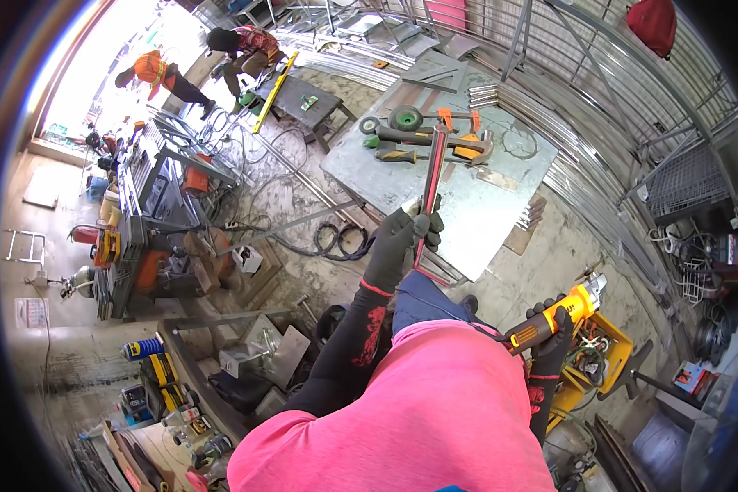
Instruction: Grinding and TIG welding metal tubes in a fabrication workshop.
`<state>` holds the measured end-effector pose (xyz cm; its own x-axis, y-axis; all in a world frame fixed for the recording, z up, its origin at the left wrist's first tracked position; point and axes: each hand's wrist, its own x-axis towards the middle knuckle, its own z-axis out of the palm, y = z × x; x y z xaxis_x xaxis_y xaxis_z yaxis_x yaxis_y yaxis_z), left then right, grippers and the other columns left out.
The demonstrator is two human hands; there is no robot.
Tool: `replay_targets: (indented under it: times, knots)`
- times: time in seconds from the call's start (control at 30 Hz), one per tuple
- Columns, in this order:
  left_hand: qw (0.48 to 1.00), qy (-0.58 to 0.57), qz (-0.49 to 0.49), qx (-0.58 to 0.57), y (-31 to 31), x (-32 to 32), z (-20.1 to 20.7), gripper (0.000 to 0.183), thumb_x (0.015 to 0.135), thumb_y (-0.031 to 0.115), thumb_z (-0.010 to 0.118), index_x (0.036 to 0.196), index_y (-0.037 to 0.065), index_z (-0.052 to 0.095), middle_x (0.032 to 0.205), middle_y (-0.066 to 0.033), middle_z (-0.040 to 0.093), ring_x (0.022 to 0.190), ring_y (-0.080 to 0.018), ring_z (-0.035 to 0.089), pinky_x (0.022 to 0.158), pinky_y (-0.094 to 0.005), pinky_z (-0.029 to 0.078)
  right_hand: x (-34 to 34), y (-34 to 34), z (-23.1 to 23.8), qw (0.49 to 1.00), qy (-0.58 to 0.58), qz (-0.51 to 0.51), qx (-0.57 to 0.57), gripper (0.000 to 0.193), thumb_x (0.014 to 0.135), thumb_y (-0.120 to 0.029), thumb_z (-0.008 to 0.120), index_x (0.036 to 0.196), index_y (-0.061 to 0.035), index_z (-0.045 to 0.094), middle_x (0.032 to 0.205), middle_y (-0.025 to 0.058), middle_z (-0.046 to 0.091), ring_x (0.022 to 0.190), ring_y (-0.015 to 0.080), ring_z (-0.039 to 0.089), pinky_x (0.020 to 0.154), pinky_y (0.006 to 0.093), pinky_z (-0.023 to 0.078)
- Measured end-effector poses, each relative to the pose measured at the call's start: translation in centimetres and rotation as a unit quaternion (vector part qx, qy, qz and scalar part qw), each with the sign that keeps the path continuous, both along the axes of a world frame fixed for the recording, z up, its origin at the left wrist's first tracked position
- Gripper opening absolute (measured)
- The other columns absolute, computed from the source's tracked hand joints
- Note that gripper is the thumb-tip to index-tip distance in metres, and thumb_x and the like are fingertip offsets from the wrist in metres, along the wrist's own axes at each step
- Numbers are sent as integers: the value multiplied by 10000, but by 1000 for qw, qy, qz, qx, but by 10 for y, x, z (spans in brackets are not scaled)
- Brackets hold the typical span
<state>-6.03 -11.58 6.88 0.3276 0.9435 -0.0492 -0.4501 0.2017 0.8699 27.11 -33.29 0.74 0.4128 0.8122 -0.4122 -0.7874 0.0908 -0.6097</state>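
My left hand (422, 223), in a dark glove, is closed around a slim metal bar (434, 176) with red along its edges. The bar stands up from my grip over the near edge of a grey sheet-metal work table (484, 221), and a thin red part bends off at its lower end. Out to the right, my gloved right hand (553, 323) grips the body of a yellow angle grinder (572, 307), its head pointing up and away. On the table lie a claw hammer (467, 148), a yellow-and-black handled tool (395, 154) and a green-hubbed wheel (405, 118).
Two people (157, 75) bend over at the far left, near a dark bench (307, 102) with a yellow level (275, 92). Black cable (340, 242) coils on the floor. A yellow crate (619, 353) sits below the grinder. Long metal tubes (586, 193) lie right of the table.
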Motion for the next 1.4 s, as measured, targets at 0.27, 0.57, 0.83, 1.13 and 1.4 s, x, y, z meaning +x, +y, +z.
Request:
replay_targets:
  times: [0.27, 0.57, 0.83, 1.13, 1.4]
  knots:
    - [996, -84, -30, -7, -10, -7, 12, 611, 1089, 403, 685, 1460, -69, 571, 1069, -79, 709, 876, -165, 689, 798, -321, 566, 0, 8, -2, 1000, 16, 25, 6, 400, 1014, -217, 743, 1372, -116, 594, 1091, 87, 716, 962, 277, 736, 917, 494, 626]
    - [997, -81, -16, 4, -16, -13, 10, 648, 1087, 432, 677, 1470, -78, 561, 1062, -78, 688, 892, -170, 674, 794, -319, 561, -3, 14, 5, 999, 6, 40, 8, 365, 1027, -227, 735, 1349, -115, 606, 1089, 82, 713, 972, 269, 722, 910, 481, 614]
    - [996, -84, -7, -5, -16, -8, 18, 638, 1048, 399, 745, 1428, -92, 600, 1064, -85, 704, 904, -177, 681, 815, -329, 568, 2, 14, 3, 999, 8, 38, 10, 393, 1024, -226, 734, 1377, -114, 602, 1092, 83, 715, 961, 266, 732, 918, 489, 624]
    - [957, 262, 50, 114, -6, -39, 52, 449, 991, -97, 626, 1411, 40, 706, 1021, 1, 718, 873, -70, 654, 758, -237, 527, 11, 14, -4, 999, 10, 30, 13, 427, 1022, -223, 736, 1406, -107, 591, 1104, 94, 729, 965, 282, 752, 927, 510, 635]
    - [940, 286, 91, 162, -3, -40, 70, 497, 916, -160, 630, 1374, 10, 722, 1143, -53, 732, 998, -145, 730, 822, -290, 591, 3, 19, -8, 999, 46, 19, 15, 470, 1019, -201, 735, 1442, -104, 554, 1112, 121, 720, 991, 304, 758, 915, 526, 657]
